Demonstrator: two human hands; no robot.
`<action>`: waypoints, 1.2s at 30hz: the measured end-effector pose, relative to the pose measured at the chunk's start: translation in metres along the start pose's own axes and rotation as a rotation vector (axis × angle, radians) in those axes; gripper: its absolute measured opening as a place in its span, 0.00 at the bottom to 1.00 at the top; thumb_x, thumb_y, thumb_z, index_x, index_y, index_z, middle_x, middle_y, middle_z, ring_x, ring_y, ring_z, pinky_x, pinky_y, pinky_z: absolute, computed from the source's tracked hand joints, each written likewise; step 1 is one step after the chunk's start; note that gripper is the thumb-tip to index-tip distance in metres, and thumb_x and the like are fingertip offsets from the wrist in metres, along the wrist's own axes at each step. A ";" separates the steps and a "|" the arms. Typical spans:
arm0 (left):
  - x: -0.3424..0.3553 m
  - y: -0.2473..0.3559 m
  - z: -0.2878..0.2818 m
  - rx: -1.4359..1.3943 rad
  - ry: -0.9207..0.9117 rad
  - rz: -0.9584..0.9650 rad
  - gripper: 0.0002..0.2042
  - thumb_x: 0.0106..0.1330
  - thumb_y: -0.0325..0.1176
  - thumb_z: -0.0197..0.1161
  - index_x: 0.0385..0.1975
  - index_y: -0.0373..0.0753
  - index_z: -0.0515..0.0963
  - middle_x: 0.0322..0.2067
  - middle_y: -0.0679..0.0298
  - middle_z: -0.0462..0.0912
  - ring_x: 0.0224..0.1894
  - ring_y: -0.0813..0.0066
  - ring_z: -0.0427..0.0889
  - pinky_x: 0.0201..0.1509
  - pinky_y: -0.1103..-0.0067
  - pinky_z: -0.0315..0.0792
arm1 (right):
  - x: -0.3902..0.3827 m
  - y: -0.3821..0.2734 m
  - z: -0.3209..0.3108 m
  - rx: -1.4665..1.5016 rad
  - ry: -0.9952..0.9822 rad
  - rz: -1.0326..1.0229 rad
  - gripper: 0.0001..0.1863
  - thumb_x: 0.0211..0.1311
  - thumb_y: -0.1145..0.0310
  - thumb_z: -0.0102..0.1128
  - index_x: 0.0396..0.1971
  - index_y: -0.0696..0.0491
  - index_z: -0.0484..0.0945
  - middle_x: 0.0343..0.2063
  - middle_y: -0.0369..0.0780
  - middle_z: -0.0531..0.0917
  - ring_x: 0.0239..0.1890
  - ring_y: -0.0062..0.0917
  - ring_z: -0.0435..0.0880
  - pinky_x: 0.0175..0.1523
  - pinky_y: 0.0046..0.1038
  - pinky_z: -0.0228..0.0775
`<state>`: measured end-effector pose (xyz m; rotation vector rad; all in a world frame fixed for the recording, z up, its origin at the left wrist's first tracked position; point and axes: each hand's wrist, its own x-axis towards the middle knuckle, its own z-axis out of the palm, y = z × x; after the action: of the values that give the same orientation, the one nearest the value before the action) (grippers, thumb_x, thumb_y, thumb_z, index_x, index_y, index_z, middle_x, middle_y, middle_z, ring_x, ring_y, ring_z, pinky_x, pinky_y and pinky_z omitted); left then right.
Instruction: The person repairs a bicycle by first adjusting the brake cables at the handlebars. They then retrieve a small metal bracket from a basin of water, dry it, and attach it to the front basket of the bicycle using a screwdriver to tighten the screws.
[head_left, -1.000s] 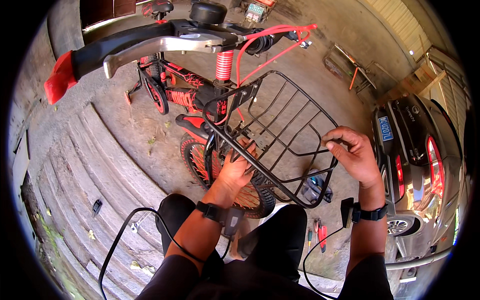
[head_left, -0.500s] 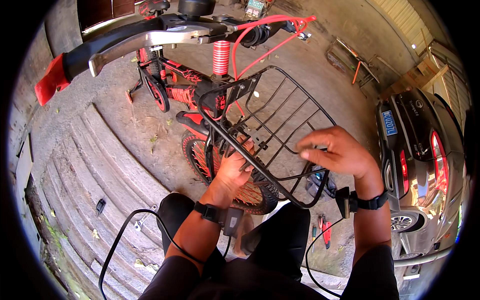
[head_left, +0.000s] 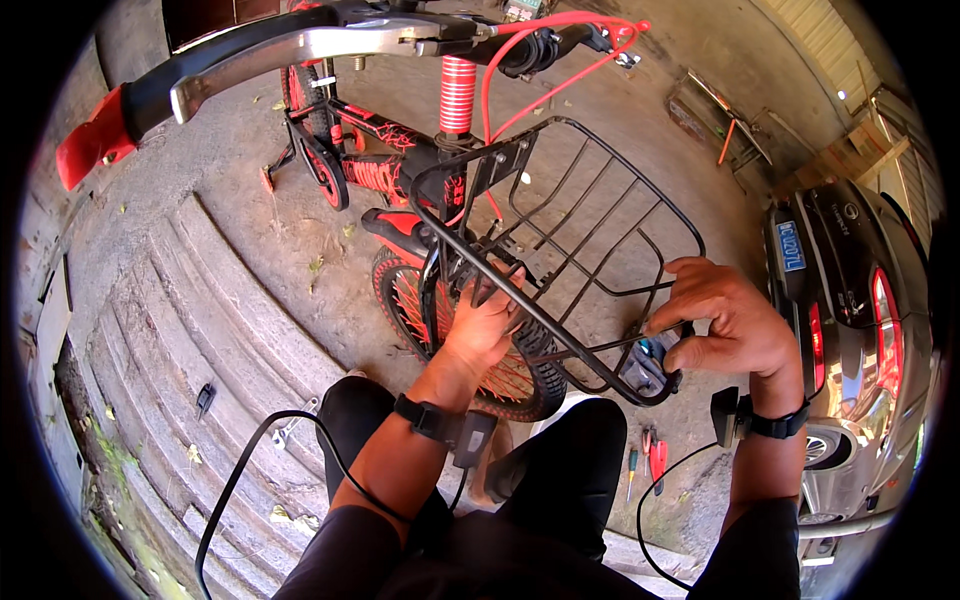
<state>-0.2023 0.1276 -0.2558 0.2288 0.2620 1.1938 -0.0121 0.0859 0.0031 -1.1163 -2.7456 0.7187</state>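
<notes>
A black wire bicycle basket sits tilted at the front of a black and red bicycle. My left hand is closed low by the basket's left side, just above the front wheel; bars cover part of its fingers, and what they grip is hidden. Beside the basket's near right corner is my right hand, its fingers curved with thumb and forefinger apart. Nothing shows between them, and whether a fingertip touches the rim I cannot tell.
The handlebar with its silver brake lever juts across the upper left. Concrete steps bear a wrench and a small black object. A screwdriver and red-handled pliers lie near my knee. A dark car stands right.
My right hand has moved right and down, from over the basket to its near right corner, with its fingers spreading. The basket and bicycle appear slightly farther right; my left hand keeps its grip.
</notes>
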 end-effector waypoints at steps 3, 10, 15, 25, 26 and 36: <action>0.001 0.000 0.008 0.094 0.091 0.069 0.09 0.67 0.28 0.61 0.27 0.46 0.68 0.17 0.77 0.65 0.16 0.87 0.62 0.17 0.84 0.54 | 0.001 0.002 -0.004 0.020 0.016 -0.017 0.20 0.46 0.54 0.76 0.30 0.55 0.84 0.23 0.40 0.81 0.29 0.34 0.78 0.33 0.31 0.66; -0.021 0.001 0.005 0.192 0.062 0.082 0.09 0.70 0.32 0.57 0.26 0.51 0.69 0.18 0.76 0.66 0.13 0.88 0.59 0.13 0.87 0.50 | -0.002 0.007 -0.014 0.059 0.038 -0.007 0.21 0.49 0.52 0.73 0.30 0.56 0.84 0.23 0.41 0.82 0.28 0.35 0.78 0.35 0.32 0.67; -0.031 0.001 -0.012 0.111 0.039 -0.024 0.06 0.70 0.33 0.57 0.29 0.47 0.70 0.13 0.76 0.61 0.12 0.88 0.56 0.13 0.86 0.49 | -0.001 0.008 -0.011 0.058 0.062 -0.038 0.21 0.49 0.51 0.73 0.29 0.56 0.84 0.23 0.41 0.81 0.28 0.35 0.78 0.35 0.32 0.66; -0.026 0.011 -0.019 0.113 0.276 -0.096 0.07 0.72 0.38 0.53 0.32 0.47 0.70 0.15 0.72 0.62 0.11 0.85 0.55 0.12 0.85 0.49 | -0.003 0.006 -0.010 0.055 0.079 -0.043 0.21 0.49 0.51 0.72 0.29 0.56 0.84 0.22 0.41 0.81 0.28 0.35 0.78 0.35 0.32 0.66; -0.026 0.009 -0.020 0.087 0.288 -0.078 0.07 0.72 0.36 0.51 0.32 0.45 0.72 0.16 0.70 0.67 0.10 0.84 0.56 0.11 0.85 0.49 | -0.002 0.006 -0.010 0.047 0.083 -0.059 0.21 0.49 0.51 0.72 0.29 0.56 0.84 0.22 0.41 0.81 0.28 0.35 0.78 0.35 0.32 0.66; -0.042 -0.012 -0.018 0.069 0.414 -0.072 0.11 0.73 0.41 0.50 0.27 0.48 0.68 0.15 0.72 0.62 0.13 0.83 0.54 0.13 0.83 0.48 | 0.001 0.002 -0.009 0.100 0.078 -0.051 0.24 0.53 0.47 0.68 0.28 0.57 0.83 0.24 0.42 0.83 0.27 0.37 0.76 0.43 0.36 0.65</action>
<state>-0.2121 0.0851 -0.2728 0.0291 0.6682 1.1544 -0.0090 0.0915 0.0099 -1.0287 -2.6319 0.7785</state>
